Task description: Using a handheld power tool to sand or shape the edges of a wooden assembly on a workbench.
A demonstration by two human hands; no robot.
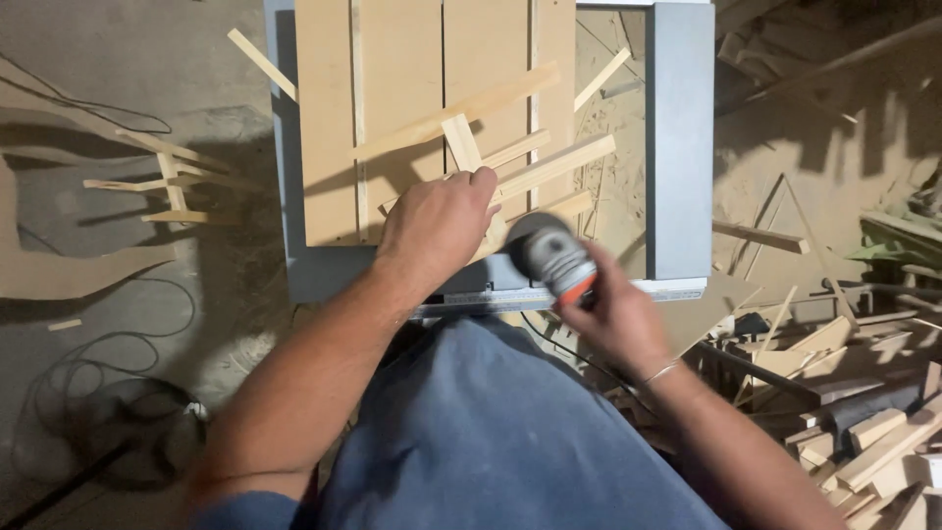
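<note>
From the head camera, I cannot make out much of the power tool (552, 255): it is blurred, a round grey body with an orange band, and my right hand (613, 319) covers its rear, so its working end is not readable. The right grip is closed around that tool, just at the near edge of the bench (679, 147). My left hand (437, 224) lies knuckles up, wrist bent down, grip closed on the wooden strips (549, 167) piled on the bench, just left of the tool; its fingertips are hidden against the wood. The pale boards (329, 118) under the strips run out of the top of the frame. Right of the bench, a heap of offcuts (863, 432) is cut off by the edge.
</note>
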